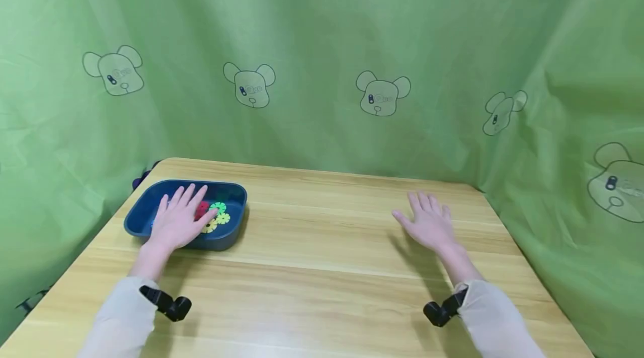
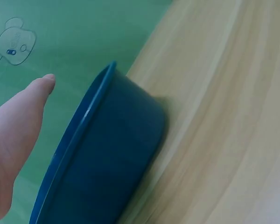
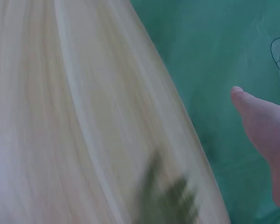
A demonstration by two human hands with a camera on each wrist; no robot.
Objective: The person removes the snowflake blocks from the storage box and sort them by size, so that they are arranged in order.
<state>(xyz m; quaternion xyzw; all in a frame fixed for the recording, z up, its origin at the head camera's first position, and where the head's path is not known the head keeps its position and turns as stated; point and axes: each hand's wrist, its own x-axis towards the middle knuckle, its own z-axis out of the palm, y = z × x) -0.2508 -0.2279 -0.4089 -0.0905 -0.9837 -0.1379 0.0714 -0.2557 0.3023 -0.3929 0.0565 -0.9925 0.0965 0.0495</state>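
My left hand (image 1: 175,222) is held flat with fingers spread above a dark blue plastic basin (image 1: 231,239) at the table's left. Inside the basin lie several flower-shaped plastic discs in red, green (image 1: 218,207) and yellow (image 1: 223,218); the hand covers part of them. In the left wrist view the thumb (image 2: 35,95) points out beside the basin's rim (image 2: 91,105). Over the right part of the table my right hand (image 1: 427,225) is spread out, holding nothing, its shadow falling on the wood below. The right thumb (image 3: 252,109) shows in the right wrist view.
The wooden table (image 1: 322,246) spans the view, its back edge against a green curtain (image 1: 312,22) printed with bear heads. The curtain also hangs along both sides. A dark object (image 1: 138,182) shows past the table's left back corner.
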